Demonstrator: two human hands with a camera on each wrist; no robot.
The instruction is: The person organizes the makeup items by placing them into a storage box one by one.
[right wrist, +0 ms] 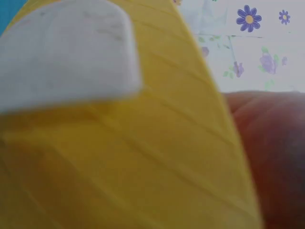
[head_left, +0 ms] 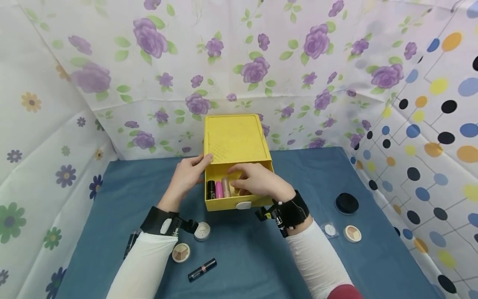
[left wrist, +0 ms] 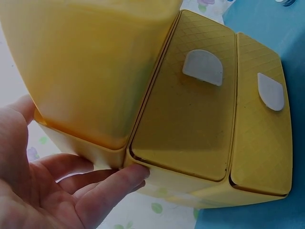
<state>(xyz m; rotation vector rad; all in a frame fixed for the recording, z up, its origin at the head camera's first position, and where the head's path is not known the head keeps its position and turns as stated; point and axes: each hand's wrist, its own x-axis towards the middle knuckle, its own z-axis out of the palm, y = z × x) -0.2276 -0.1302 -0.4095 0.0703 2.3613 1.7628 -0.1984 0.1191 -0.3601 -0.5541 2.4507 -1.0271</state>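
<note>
Tablecloth point(head_left: 246, 265) blue; floral sheet point(head_left: 224, 79) behind yellow box point(head_left: 237, 139); left fingers point(left wrist: 112, 192) apart, right fingers point(head_left: 240, 167) unclear.

Two hands point(head_left: 186, 172) point(head_left: 257, 179), one cabinet point(head_left: 236, 138), three drawers point(left wrist: 186, 121), five round cosmetics point(head_left: 347, 203) — and at least five tubes point(head_left: 202, 270).

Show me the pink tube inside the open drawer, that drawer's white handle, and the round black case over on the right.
Pink tube point(head_left: 219, 189): head view, middle of its visible side.
White handle point(head_left: 244, 205): head view, front face.
Round black case point(head_left: 347, 202): head view, top.
</note>
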